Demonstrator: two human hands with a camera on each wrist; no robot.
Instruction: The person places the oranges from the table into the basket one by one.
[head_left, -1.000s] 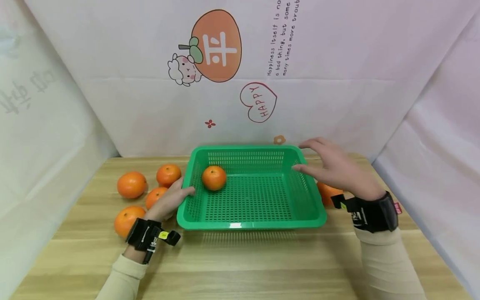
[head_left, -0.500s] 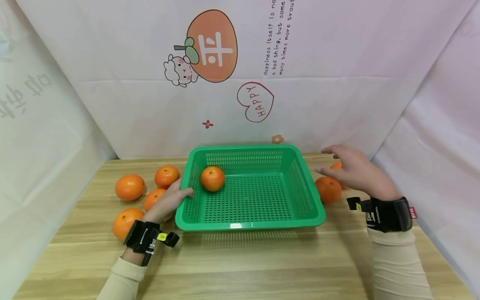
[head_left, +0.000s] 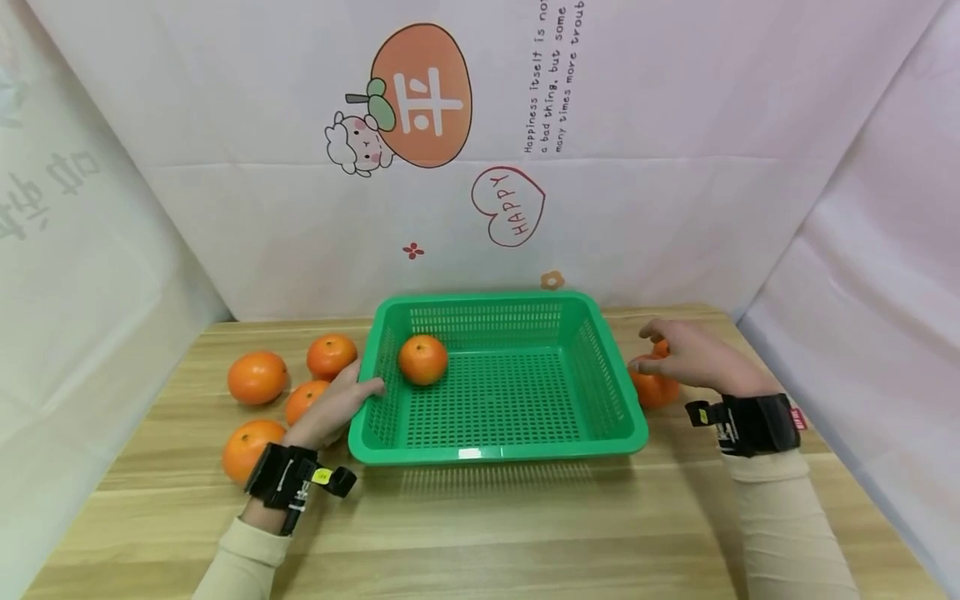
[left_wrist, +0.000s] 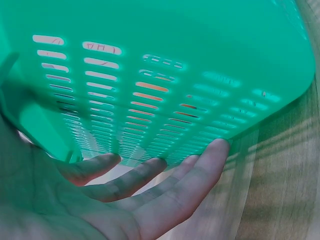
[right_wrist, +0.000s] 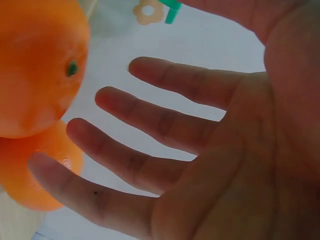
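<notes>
My left hand [head_left: 333,408] grips the left side of a green plastic basket [head_left: 495,454], thumb over the rim. In the left wrist view its fingers [left_wrist: 187,187] lie against the slotted outer wall. One orange [head_left: 423,360] sits inside the basket at the back left. Past the basket's right side, my right hand [head_left: 693,358] hovers with spread fingers over an orange [head_left: 655,387] and another orange [head_left: 662,347] behind it. The right wrist view shows the nearer orange [right_wrist: 40,65] beyond the fingertips, with nothing in the palm.
Left of the basket lie several oranges [head_left: 257,377] on the wooden table [head_left: 480,533], some close to my left forearm. A white printed cloth [head_left: 645,192] stands along the table's back edge, with further cloth at both sides.
My right hand has moved right from above the basket's right rim, then down close over the two oranges. The left hand keeps its grip on the basket.
</notes>
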